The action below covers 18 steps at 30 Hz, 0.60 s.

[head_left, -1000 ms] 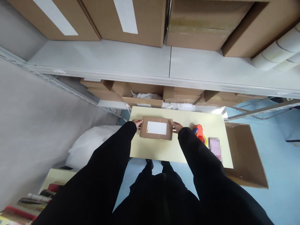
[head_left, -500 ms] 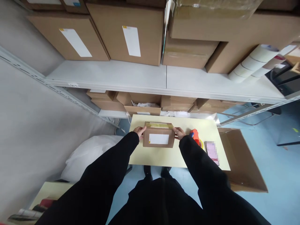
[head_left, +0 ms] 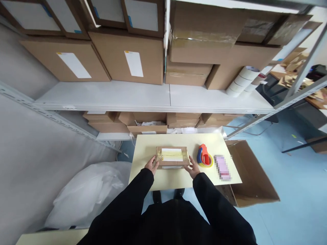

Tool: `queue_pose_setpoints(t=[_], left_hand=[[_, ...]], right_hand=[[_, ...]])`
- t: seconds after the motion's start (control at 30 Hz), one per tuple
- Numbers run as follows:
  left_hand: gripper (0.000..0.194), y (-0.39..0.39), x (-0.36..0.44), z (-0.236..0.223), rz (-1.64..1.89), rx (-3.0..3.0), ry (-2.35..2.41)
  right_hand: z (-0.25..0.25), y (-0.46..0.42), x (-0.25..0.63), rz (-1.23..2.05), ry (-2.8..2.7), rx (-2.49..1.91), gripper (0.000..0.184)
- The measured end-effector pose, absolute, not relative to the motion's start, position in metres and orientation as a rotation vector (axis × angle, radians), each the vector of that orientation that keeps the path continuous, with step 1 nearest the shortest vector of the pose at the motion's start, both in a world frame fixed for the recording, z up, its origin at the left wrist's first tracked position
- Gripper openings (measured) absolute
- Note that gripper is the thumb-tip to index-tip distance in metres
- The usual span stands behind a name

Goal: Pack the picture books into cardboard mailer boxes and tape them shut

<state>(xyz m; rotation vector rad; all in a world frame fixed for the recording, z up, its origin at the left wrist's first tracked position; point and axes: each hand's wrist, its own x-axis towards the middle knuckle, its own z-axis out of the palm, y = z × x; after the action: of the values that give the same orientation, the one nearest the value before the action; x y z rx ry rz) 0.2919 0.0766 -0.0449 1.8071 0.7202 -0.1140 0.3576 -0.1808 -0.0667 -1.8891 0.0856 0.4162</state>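
Observation:
A small cardboard box [head_left: 172, 158] lies on the pale yellow table [head_left: 158, 182], its taped top with a white label facing up. Clear yellowish tape runs along its middle and over both ends. Part of another white label shows on the side nearest me. My left hand [head_left: 152, 165] holds the box's left end, fingers bent against it. At the right end my right hand [head_left: 192, 167] grips with thumb and fingers. Just right of that hand rests an orange and blue tape dispenser [head_left: 203, 156] with a yellow roll.
A blurred pink phone-like object [head_left: 222, 167] lies on the table's right part. Beyond the table stands a shelf [head_left: 122, 95] with large cartons [head_left: 127, 64] and white rolls [head_left: 241, 81]. A big open carton [head_left: 252, 177] sits on the floor at right, a white plastic bag [head_left: 89, 190] at left.
Both hands have turned the box over, so its taped face has come up and the plain labelled face now points toward me. The view has tilted up, showing more of the shelf.

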Motion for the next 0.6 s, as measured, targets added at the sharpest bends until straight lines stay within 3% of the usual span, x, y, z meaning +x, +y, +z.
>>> queue_pose_setpoints(t=[0.17, 0.37, 0.6], left_hand=[[0.048, 0.081, 0.295, -0.036, -0.142, 1.935, 0.684], [0.057, 0.06, 0.307, -0.005, -0.062, 1.9, 0.528], [0.057, -0.118, 0.395, 0.054, -0.13, 1.974, 0.072]], right_hand=[[-0.049, -0.169, 0.348, 0.61, 0.309, -1.611, 0.077], [-0.01, -0.207, 0.348, 0.441, 0.218, -1.438, 0.078], [0.027, -0.39, 0.324, -0.095, 0.254, -1.404, 0.055]])
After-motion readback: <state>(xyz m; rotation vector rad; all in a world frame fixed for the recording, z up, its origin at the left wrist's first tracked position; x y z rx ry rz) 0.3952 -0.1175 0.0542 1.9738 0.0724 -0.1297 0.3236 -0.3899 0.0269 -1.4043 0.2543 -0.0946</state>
